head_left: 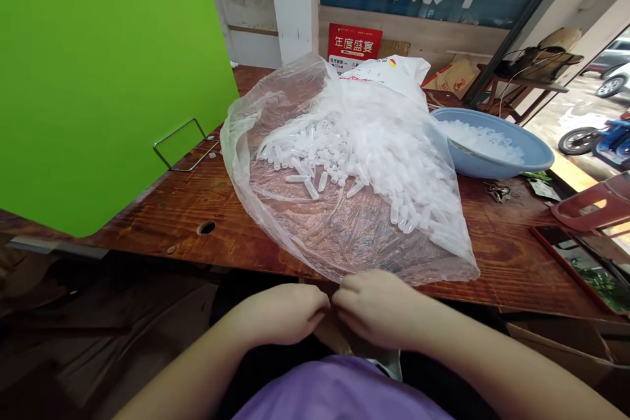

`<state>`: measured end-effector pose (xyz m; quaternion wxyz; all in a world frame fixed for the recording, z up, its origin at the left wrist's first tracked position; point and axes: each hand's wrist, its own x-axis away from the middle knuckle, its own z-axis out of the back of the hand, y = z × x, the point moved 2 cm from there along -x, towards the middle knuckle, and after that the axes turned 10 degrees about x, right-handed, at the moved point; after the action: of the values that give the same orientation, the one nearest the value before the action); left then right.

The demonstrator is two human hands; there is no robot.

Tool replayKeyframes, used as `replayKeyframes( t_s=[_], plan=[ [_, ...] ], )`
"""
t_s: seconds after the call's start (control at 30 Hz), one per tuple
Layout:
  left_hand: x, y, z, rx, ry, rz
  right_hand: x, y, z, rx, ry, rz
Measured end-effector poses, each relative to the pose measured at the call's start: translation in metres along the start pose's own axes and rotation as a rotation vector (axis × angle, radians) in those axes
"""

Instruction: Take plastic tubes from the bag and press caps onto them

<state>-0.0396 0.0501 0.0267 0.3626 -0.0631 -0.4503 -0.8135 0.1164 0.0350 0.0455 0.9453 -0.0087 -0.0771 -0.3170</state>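
My left hand [293, 313] and my right hand [377, 310] are close together just off the table's front edge, both with curled fingers. Whatever lies between the fingertips is hidden or too small to make out. Beyond them, a large clear plastic bag [237, 161] is spread open on the brown wooden table [162, 226], its mouth towards me. The knuckles of my right hand overlap the bag's near edge; I cannot tell if they touch it. Inside the bag lies a heap of small translucent plastic tubes [308, 151], some loose near the front.
A blue basin [497, 169] of similar white pieces stands at the right, behind keys [498, 193]. A dark screen in a red frame [585, 269] lies by the right edge. To the left rise a green panel [103, 79] and a wire handle [180, 144].
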Motion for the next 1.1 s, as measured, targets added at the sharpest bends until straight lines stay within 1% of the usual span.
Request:
replayKeyframes(
  t_s=[0.03,0.07,0.1,0.13,0.17,0.2,0.23,0.3,0.33,0.4,0.47,0.53,0.63,0.7,0.77,0.8,0.87,0.93,1.0,1.1],
  plan=[
    [0.003,0.008,0.014,0.021,-0.026,-0.055,-0.005,0.015,0.009,-0.007,0.002,-0.082],
    [0.002,0.015,0.030,0.037,0.008,-0.092,-0.013,0.033,0.016,0.001,0.004,-0.198],
    [-0.003,0.019,0.048,0.032,0.088,-0.087,-0.021,0.052,0.022,0.008,0.013,-0.365],
    [-0.012,0.020,0.067,-0.022,0.249,-0.024,-0.032,0.071,0.026,0.016,0.029,-0.455],
    [-0.024,0.018,0.087,-0.115,0.444,0.106,-0.045,0.088,0.028,0.020,0.037,-0.501],
    [-0.038,0.015,0.103,-0.165,0.547,0.187,-0.058,0.103,0.029,0.024,0.043,-0.547],
    [-0.054,0.011,0.117,-0.197,0.605,0.239,-0.071,0.118,0.028,0.028,0.051,-0.593],
    [-0.086,0.001,0.137,-0.244,0.662,0.339,-0.096,0.139,0.023,0.028,0.052,-0.670],
    [-0.100,-0.004,0.143,-0.263,0.674,0.372,-0.107,0.146,0.020,0.024,0.045,-0.695],
    [-0.119,-0.011,0.149,-0.295,0.675,0.408,-0.122,0.153,0.013,0.009,0.030,-0.713],
    [-0.128,-0.016,0.147,-0.326,0.666,0.410,-0.128,0.153,0.008,-0.009,0.027,-0.703],
    [-0.125,-0.016,0.140,-0.364,0.662,0.391,-0.125,0.148,0.005,-0.028,0.048,-0.689],
    [-0.106,-0.012,0.123,-0.424,0.677,0.336,-0.105,0.135,0.007,-0.073,0.122,-0.685],
    [-0.088,-0.007,0.108,-0.446,0.684,0.289,-0.085,0.121,0.010,-0.108,0.175,-0.673],
    [-0.070,-0.001,0.089,-0.445,0.667,0.236,-0.061,0.102,0.012,-0.165,0.237,-0.626],
    [-0.063,0.002,0.079,-0.439,0.648,0.206,-0.050,0.092,0.012,-0.210,0.275,-0.581],
    [-0.050,0.008,0.060,-0.401,0.593,0.150,-0.029,0.071,0.010,-0.355,0.377,-0.438],
    [-0.040,0.013,0.043,-0.342,0.524,0.129,-0.014,0.051,0.004,-0.463,0.440,-0.331],
    [-0.034,0.017,0.030,-0.294,0.462,0.133,-0.004,0.036,-0.002,-0.503,0.467,-0.306],
    [-0.027,0.019,0.021,-0.250,0.392,0.126,0.006,0.022,-0.009,-0.462,0.532,-0.282]
  ],
)
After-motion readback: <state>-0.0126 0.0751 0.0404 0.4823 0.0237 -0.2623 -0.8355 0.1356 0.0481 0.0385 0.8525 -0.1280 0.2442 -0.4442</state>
